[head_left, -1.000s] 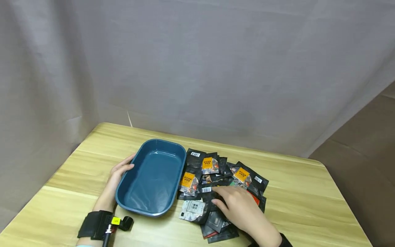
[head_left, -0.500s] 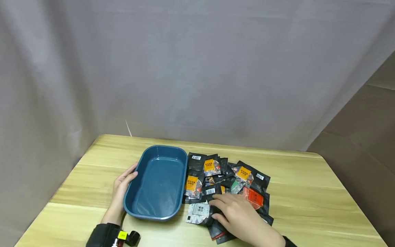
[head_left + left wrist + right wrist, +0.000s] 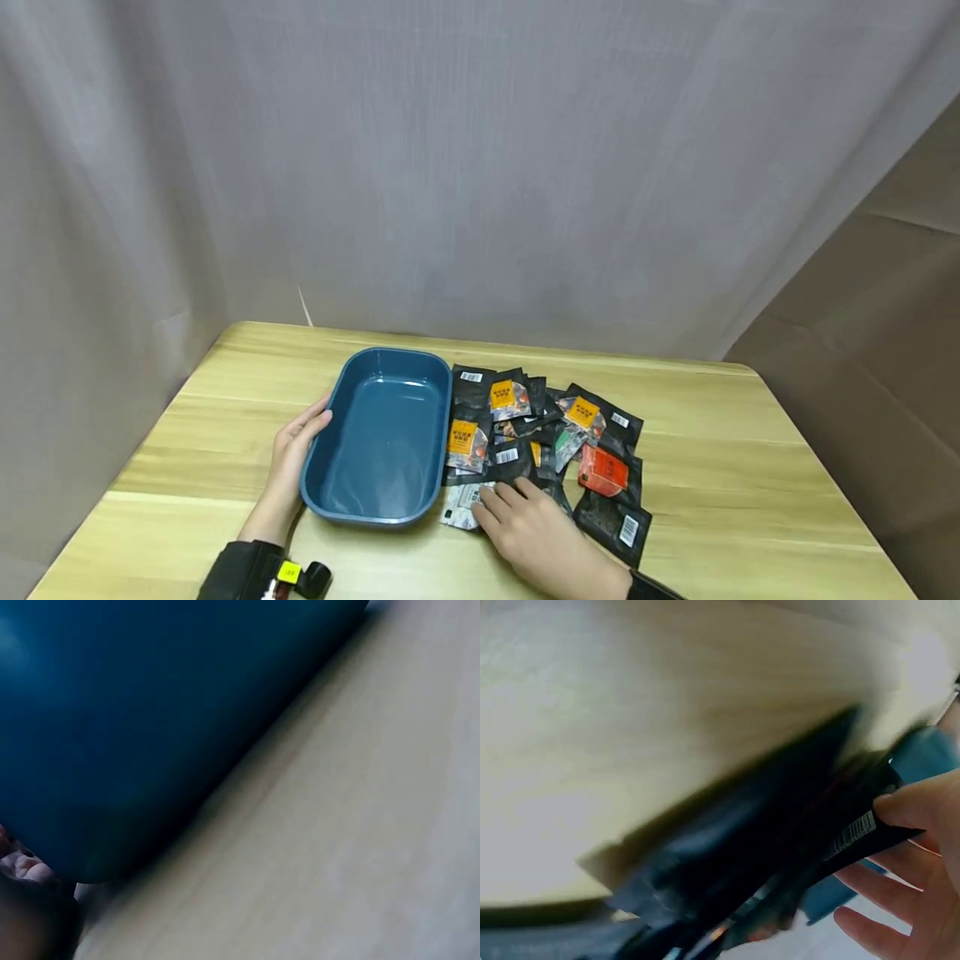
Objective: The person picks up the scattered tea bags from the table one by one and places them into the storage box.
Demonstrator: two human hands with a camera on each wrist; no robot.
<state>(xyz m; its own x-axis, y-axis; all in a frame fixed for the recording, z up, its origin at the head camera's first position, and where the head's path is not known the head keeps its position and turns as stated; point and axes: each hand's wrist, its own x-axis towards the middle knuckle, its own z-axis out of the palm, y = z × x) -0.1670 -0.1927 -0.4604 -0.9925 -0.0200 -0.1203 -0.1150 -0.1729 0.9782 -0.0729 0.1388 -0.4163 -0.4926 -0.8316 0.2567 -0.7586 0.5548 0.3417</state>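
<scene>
My left hand holds the left side of a deep blue rectangular tray, thumb at its rim. The left wrist view shows the tray's outer wall close up. To the right of the tray lies a loose pile of flat black packets with orange, red and silver labels. Over the near end of this pile is my right hand, its fingertips on a silver-labelled packet. In the right wrist view, the thumb and fingers pinch a black packet with a barcode; other packets there are blurred.
An orange-labelled packet lies right against the tray's right wall. A red-labelled packet and a black one with its barcode up lie at the pile's right side. Behind the wooden table hangs a grey cloth.
My right hand has shifted left and nearer over the pile, uncovering the red-labelled packet and a barcoded black one at right. The left hand stays on the tray; the head view has shifted.
</scene>
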